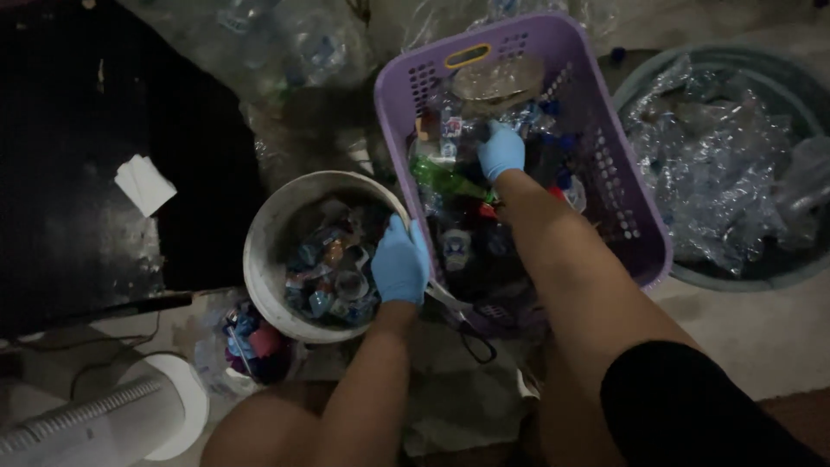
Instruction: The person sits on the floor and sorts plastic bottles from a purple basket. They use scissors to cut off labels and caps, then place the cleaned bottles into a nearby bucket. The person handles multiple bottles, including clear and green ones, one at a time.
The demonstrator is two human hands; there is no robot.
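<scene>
Both my hands wear light blue gloves. My right hand (501,150) reaches into a purple plastic basket (629,197) full of clear plastic bottles, a green bottle (443,179) and blue caps; its fingers curl down onto a clear bottle in the pile. My left hand (400,260) hovers over the right rim of a white bucket (264,259) that holds torn labels and small scraps. Its fingers are closed and point down; a thin blade-like tool seems to stick out below it toward the basket.
A round teal tub (782,268) at the right holds crushed clear bottles. Clear bags of bottles (285,43) lie at the top. A small bag of coloured caps (246,346) sits below the bucket. A white fan base (177,406) stands at the lower left. My knees are at the bottom.
</scene>
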